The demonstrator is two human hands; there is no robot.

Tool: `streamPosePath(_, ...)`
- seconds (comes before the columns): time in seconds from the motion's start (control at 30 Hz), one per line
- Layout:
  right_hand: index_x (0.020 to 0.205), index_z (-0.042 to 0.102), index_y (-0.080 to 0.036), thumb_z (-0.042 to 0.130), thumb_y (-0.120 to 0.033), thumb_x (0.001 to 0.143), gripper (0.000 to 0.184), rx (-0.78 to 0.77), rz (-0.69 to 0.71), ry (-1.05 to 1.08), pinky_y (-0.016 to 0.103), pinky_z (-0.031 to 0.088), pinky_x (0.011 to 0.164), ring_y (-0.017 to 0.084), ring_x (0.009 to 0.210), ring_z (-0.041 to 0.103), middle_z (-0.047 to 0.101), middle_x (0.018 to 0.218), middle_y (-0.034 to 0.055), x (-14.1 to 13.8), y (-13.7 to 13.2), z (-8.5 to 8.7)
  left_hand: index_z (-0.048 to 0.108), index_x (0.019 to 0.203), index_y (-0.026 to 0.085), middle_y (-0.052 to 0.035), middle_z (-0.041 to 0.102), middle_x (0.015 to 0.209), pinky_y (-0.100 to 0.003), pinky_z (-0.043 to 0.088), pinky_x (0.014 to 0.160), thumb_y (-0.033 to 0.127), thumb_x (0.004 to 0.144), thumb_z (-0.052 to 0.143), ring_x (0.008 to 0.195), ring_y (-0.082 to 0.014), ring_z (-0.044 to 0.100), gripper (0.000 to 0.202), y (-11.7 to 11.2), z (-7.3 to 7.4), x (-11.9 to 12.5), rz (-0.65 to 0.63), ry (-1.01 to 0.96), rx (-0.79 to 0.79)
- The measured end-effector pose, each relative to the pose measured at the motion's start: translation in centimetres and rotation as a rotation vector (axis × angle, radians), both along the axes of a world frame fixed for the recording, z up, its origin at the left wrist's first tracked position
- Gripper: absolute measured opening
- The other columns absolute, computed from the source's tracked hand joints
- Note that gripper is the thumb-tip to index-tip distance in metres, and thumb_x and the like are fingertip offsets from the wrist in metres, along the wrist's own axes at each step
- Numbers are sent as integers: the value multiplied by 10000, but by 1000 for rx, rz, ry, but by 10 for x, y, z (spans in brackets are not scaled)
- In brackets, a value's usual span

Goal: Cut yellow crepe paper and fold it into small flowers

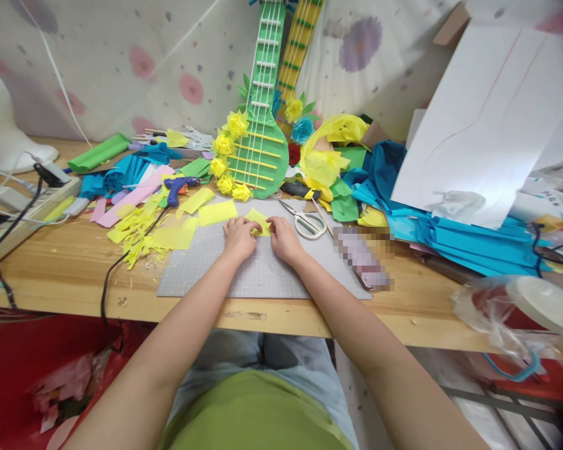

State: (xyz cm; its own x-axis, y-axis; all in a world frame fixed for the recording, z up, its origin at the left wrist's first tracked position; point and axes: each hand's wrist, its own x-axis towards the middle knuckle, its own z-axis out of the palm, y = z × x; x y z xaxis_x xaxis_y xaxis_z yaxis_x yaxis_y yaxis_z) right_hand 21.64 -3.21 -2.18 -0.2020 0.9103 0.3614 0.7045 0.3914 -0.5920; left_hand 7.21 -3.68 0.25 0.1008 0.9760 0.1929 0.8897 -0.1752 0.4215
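A small piece of yellow crepe paper point(258, 219) is held low over the grey cutting mat point(263, 275). My left hand point(239, 239) pinches its left edge with curled fingers. On the opposite edge, the fingertips of my right hand point(284, 237) are closed on the same piece. White-handled scissors point(309, 226) lie just beyond my right hand, blades pointing up and left. Two more yellow paper strips, one flat strip point(217, 213) and one behind it point(196, 201), rest left of my left hand.
A green paper lute point(258, 156) with yellow flowers leans at the back, a yellow one point(296, 56) behind it. Left are a blue glue gun point(174, 189), its black cord, yellow scraps point(136, 234) and a power strip point(51, 200). Blue paper point(473, 240) and white board point(478, 119) stand right.
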Motion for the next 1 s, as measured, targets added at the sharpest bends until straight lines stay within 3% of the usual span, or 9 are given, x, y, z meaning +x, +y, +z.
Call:
streamPosePath(0.27,1083,460,-176,422,-76,648,448,40,65,88,336,439,783,183,866,517,524,948,78,6,-6,10,578,1126,219,-23,628,1097,-319,369,953,86,684,465,1077,-199,475,476,6,-2,-25,-96,-137,28)
streamPosePath(0.5,1084,498,-168,486,-127,678,408,156,131,-105,378,390,858,231,969,465,590,966,79,4,-14,20,563,1133,193,-44,645,1067,-368,374,920,245,748,516,1026,-234,507,392,-1,1,-13,-12,-54,74)
streamPosePath(0.63,1098,500,-168,481,-114,687,415,149,77,-164,389,379,850,241,965,463,615,964,76,2,-12,18,592,1103,207,-43,653,1022,-368,372,905,216,729,512,1033,-244,494,383,-3,2,-7,23,-28,108)
streamPosePath(0.8,1083,495,-173,444,-77,682,415,137,-2,-137,368,383,825,232,930,477,622,926,64,5,-7,13,521,1194,209,-46,639,1059,-367,362,921,154,687,510,1073,-241,486,509,-3,2,-11,-9,-25,88)
streamPosePath(1.0,1069,490,-176,451,-104,712,366,118,-51,-118,346,381,780,210,860,509,638,878,43,8,-6,15,492,1207,200,-40,650,1070,-369,338,943,186,698,527,1071,-237,503,510,1,1,-16,-5,-62,52)
